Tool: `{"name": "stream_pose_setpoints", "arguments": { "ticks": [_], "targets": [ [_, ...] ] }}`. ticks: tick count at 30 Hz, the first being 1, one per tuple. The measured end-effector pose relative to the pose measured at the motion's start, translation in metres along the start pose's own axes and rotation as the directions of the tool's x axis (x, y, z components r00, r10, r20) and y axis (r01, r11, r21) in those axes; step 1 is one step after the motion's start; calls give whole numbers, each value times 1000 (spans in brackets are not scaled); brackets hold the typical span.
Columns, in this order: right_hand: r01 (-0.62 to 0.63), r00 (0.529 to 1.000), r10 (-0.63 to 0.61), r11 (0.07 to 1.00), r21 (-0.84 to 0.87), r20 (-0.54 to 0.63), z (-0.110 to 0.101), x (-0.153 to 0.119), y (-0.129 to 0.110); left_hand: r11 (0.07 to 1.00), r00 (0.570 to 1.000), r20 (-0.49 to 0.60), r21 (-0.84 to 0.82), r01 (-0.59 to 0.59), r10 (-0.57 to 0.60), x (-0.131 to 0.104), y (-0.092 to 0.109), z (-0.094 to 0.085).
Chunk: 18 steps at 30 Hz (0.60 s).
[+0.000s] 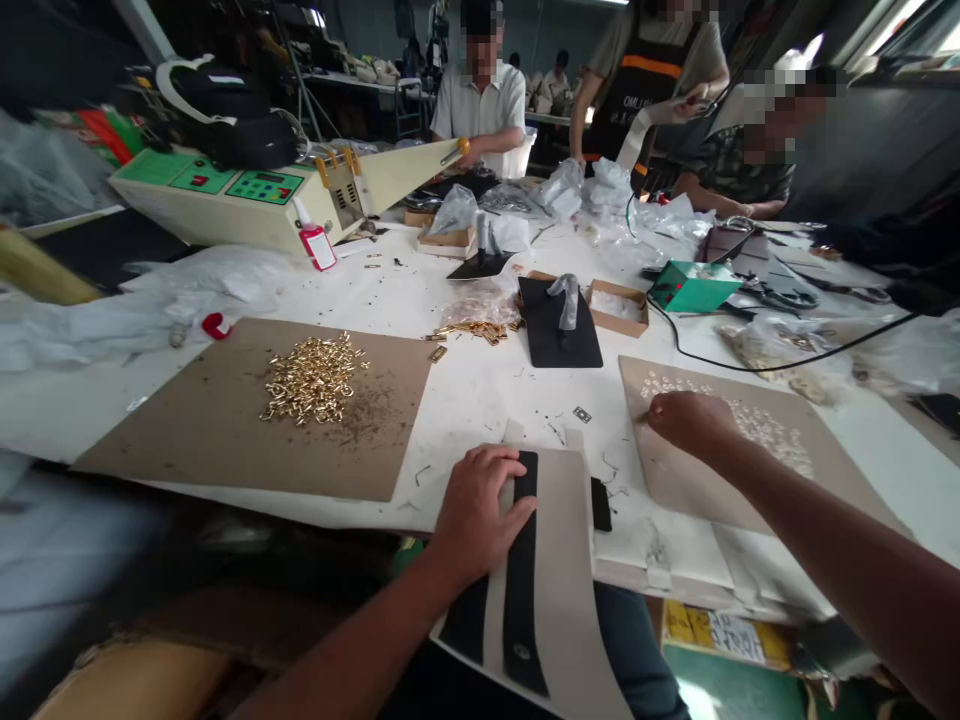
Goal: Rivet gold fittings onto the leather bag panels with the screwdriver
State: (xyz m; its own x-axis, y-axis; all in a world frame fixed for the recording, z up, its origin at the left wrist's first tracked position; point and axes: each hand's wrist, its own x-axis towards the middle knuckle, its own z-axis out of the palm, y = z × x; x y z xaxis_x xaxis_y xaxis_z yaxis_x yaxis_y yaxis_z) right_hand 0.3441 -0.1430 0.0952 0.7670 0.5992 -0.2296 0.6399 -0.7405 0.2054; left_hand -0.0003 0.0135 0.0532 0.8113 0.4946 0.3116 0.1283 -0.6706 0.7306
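In the head view, the left hand [480,515] rested bent over a black strip [523,590] on a beige panel [566,560], by the white bench [480,400]; the right hand [694,422] curled beside small pale pieces [772,437]. Either's grip was unclear. Picking seemed in progress, calling for a fine pinch. Other people [487,105] worked beyond.

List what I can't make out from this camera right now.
In the head view:
Anything in the right hand: hidden by the hand itself.
Upper left edge of the black strap: partly covered by the left hand.
Lowest corner of the pale panel: cut off by the bottom edge.
Label wording on the red bottle: too small.
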Motion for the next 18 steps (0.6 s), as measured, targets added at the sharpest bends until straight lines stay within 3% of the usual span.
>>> {"name": "stream_pose_setpoints", "arguments": {
  "ticks": [11, 15, 18],
  "targets": [
    [-15, 998, 15, 1000, -11, -63, 8, -2, 2, 1000, 1000, -7, -20, -1, 1, -3, 1, -1],
    [-20, 993, 26, 998, 57, -113, -1, -9, 0, 1000, 1000, -7, -26, 8, -9, -3, 1, 0],
    [3, 979, 27, 989, 147, -202, -12, -30, -15, 999, 1000, -2, -28, 17, -17, -3, 2, 0]
  ]
}}
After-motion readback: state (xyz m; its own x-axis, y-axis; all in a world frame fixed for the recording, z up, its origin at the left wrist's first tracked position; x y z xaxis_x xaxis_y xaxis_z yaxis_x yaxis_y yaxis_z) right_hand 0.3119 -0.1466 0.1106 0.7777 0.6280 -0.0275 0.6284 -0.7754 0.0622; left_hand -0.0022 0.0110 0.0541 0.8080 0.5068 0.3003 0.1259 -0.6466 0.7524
